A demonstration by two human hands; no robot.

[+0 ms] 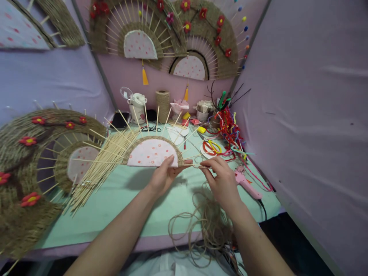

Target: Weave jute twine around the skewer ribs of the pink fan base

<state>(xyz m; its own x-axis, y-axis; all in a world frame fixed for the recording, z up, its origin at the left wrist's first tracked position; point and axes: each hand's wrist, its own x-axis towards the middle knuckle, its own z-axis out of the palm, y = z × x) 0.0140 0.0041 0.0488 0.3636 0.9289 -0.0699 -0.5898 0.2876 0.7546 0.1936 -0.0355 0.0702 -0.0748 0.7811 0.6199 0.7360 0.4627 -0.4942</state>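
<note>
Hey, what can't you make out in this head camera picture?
In the head view:
Left hand: fingers underneath are partly hidden by the spotted half-round panel.
Right hand: what exactly its fingers pinch is too small to tell.
Tangled twine: overlapping strands hide its ends.
Flowered woven fan: cut off by the left edge.

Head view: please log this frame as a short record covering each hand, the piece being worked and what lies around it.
Left hand: grips a white, pink-spotted half-round panel, thumb on its face
Right hand: fingertips at a thin tan twine loop; exact grip unclear
Panel edge: tan woven border, pale sticks fanning out
Left: bundle of thin pale wooden sticks
Right: pink glue gun
Front: loose tan twine tangle
</note>
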